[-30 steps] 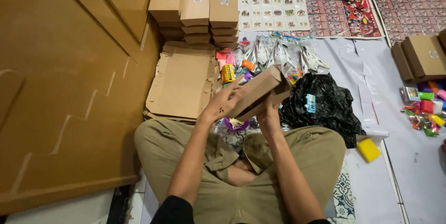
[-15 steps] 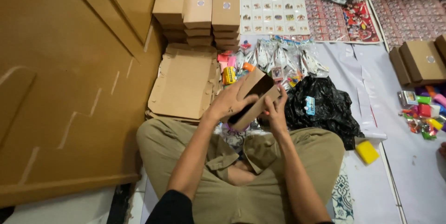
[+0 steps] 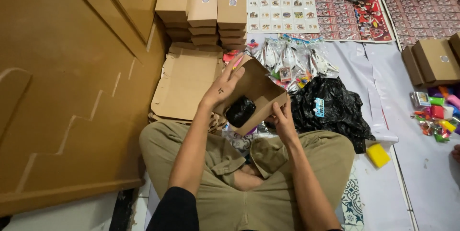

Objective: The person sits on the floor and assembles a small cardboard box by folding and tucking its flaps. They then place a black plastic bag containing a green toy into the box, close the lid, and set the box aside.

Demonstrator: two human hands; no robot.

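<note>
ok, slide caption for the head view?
Both hands, left hand and right hand, hold an open cardboard box with a black bundle inside.

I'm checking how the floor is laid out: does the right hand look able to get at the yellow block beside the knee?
Probably yes: the yellow block lies uncovered on the white sheet, but the right hand now grips the open cardboard box.

Stacked brown boxes (image 3: pixel 203 10), sticker sheets (image 3: pixel 280 1), black bag (image 3: pixel 326 109)

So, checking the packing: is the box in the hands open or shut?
Open: the brown box shows its inside, with a black bundle in it, between left hand and right hand.
</note>
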